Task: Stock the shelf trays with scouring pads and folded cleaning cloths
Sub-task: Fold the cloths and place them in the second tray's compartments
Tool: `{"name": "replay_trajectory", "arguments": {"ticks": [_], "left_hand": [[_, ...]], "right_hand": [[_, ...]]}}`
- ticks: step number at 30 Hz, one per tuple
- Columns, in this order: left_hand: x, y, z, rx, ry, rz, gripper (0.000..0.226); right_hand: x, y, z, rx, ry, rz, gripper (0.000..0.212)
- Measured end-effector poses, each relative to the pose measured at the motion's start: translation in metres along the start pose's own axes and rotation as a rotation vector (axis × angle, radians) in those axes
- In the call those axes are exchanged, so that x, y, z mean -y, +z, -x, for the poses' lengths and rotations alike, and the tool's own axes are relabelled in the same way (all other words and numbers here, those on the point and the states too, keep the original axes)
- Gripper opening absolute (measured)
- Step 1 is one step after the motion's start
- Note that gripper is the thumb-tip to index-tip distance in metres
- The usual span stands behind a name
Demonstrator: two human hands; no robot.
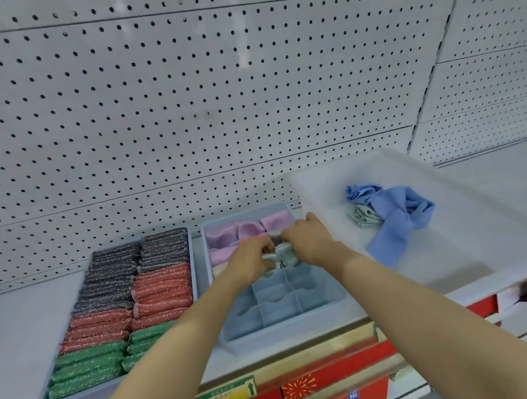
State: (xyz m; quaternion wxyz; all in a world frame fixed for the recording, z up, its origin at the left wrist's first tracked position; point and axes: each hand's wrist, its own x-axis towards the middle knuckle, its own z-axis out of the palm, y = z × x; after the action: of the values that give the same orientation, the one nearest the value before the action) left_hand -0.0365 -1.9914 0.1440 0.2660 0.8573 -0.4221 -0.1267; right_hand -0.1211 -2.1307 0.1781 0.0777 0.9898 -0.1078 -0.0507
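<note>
Fingers of both hands are curled round one pale grey-green folded cleaning cloth (279, 255), the left hand (250, 261) pinching its near-left end and the right hand (309, 242) gripping its far-right end. The cloth sits just above the middle row of the blue-grey plastic divided tray (324, 303), and the two-handed grip probably keeps the fold tight so it slides into a narrow cell without springing open.

That tray's far cells hold rolled pink cloths (248, 231), with a paler one partly hidden under the left wrist; the near cells show bare bottoms, so the cloth half of the job looks about a third done.

Just left, touching or nearly so, a shallow blue-grey tray (194, 280) is packed with two columns of scouring pads: dark grey pads (122, 275) at the back, red pads (160, 298) in the middle, green pads (87, 370) nearest.

To the right, a white plastic bin (444, 250) tilts on the shelf and holds a loose blue cloth (396, 216) over another grey-green folded one (363, 216), presumably the remaining stock kept within reach.
</note>
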Motion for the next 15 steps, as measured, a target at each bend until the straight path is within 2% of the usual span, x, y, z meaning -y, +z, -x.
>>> {"name": "replay_trajectory", "arguments": {"ticks": [7,10,12,15], "left_hand": [[0.005,0.003,0.001,0.001,-0.004,0.108,0.028],[-0.003,0.001,0.001,-0.025,-0.021,0.133,0.043],[-0.010,0.001,0.000,-0.012,-0.025,0.044,0.033],[-0.018,0.002,0.000,-0.003,-0.028,-0.116,0.017]], "right_hand": [[0.010,0.005,0.000,0.064,-0.028,-0.058,0.013],[0.005,-0.001,0.004,0.130,-0.041,-0.197,0.030],[0.002,-0.004,0.006,0.108,-0.054,-0.277,0.037],[0.005,0.006,0.005,0.092,-0.012,-0.278,0.029]]}}
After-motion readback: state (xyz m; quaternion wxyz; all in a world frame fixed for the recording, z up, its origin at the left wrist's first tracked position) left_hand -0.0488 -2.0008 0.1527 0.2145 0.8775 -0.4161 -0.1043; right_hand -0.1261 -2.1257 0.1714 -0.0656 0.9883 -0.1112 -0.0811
